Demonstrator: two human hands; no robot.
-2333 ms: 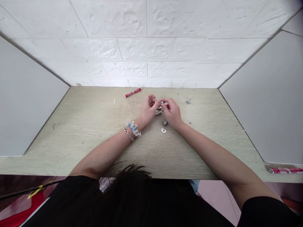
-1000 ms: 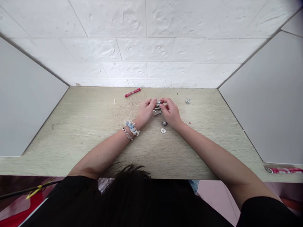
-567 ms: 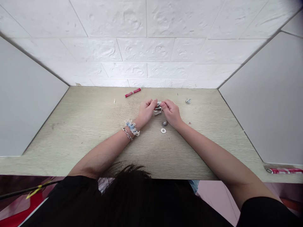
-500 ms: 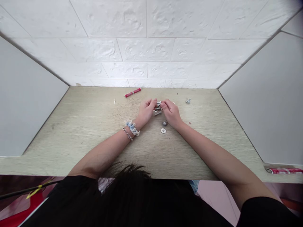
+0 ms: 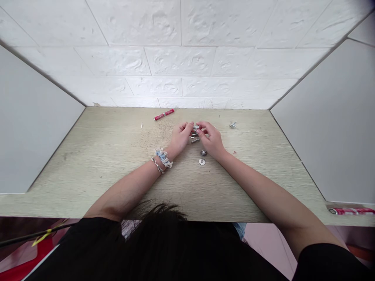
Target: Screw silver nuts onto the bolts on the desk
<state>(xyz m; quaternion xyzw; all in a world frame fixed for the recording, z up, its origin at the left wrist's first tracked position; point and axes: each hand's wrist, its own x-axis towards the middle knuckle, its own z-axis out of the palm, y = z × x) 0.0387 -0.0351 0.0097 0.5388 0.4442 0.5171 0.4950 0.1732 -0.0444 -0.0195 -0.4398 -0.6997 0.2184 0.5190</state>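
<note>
My left hand (image 5: pixel 182 136) is closed in a pinch on a small silver bolt (image 5: pixel 196 127) just above the table. At the bolt's other end are the thumb and curled fingers of my right hand (image 5: pixel 211 137), closed around it. Fingers partly cover the bolt, so its far details are hidden. Beneath the hands lie a loose bolt (image 5: pixel 195 140) and other metal pieces, partly covered. Nearer to me sit a small metal fastener (image 5: pixel 204 152), by the right wrist, and a flat round washer (image 5: pixel 202 161).
At the back right lies a bolt with a washer on it (image 5: pixel 233 125). A red tube-like stick (image 5: pixel 164 114) rests near the white brick wall (image 5: pixel 181 62). Grey panels (image 5: pixel 331 117) border both sides. Another red roll (image 5: pixel 351 211) lies at the right front edge.
My right thumb and fingers have parted slightly and shifted on the bolt, showing more of it. My left hand and the loose pieces have stayed in place.
</note>
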